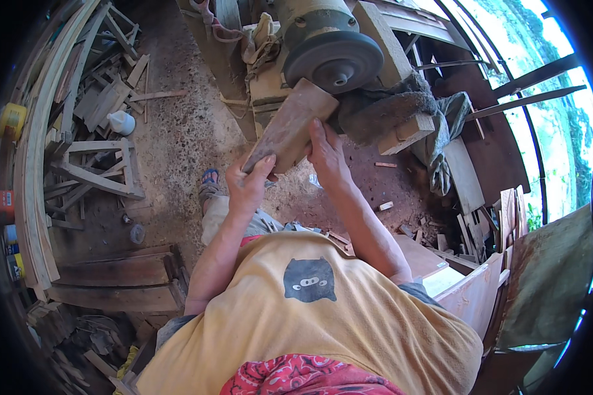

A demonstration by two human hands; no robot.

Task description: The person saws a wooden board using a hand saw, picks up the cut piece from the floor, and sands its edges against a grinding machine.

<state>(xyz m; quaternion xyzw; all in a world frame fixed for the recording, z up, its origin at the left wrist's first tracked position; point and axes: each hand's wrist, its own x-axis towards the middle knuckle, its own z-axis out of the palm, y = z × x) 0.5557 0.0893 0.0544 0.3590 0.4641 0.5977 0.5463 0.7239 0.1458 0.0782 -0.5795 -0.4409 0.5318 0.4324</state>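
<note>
Both hands hold a flat, brownish wooden block, tilted with its far end up at a round grey wheel. That end overlaps the wheel's lower left edge; whether they touch I cannot tell. My left hand is closed on the near left corner, thumb on top. At the right edge, my right hand grips it with the thumb along the side. The fingers under the block are mostly hidden. Behind the wheel, a dusty motor housing sits on a wooden stand.
Dark dusty cloth drapes a timber beam right of the wheel. Pink-handled scissors lie at the back. Wood scraps and frames crowd the left, with a white jug. Offcuts and boards stand at right.
</note>
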